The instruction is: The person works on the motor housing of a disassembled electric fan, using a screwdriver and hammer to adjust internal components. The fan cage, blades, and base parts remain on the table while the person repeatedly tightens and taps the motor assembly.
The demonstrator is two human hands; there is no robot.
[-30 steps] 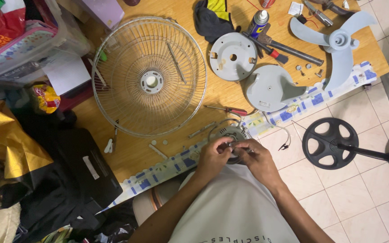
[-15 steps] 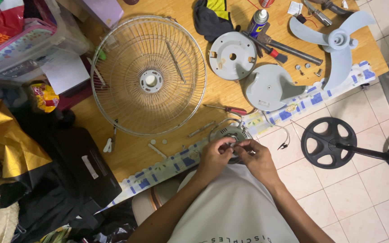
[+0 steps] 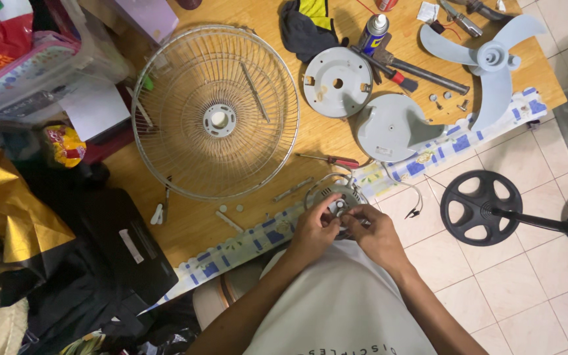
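Head view. The fan motor (image 3: 334, 199), a round grey unit with a white hub and trailing wires, sits at the near edge of the table (image 3: 192, 223), at 6 o'clock from the wire fan guard (image 3: 215, 112). The left hand (image 3: 315, 230) is clamped on the motor's near left rim. The right hand (image 3: 375, 231) is pinched at the hub from the 4 o'clock side; whether it holds a small part cannot be told. The two hands are close together, fingertips almost meeting over the hub.

Procedure, as judged: keep the left hand steady as a brace so the motor does not turn, and work the hub with the right fingertips only. Keep the wires clear of the fingers. Loose screws (image 3: 447, 98) lie at 2 o'clock from the motor, near the fan blade (image 3: 488, 59); the red-handled screwdriver (image 3: 331, 160) lies just beyond the motor at 12 o'clock, within reach. The round back cover (image 3: 336, 82) and the grey housing (image 3: 392, 128) lie between them.

Change against the earlier frames: the hands remain on the motor at the same spot, with only slight finger movement. Nothing else on the table has shifted. The fan base (image 3: 481, 207) stays on the tiled floor at 3 o'clock.
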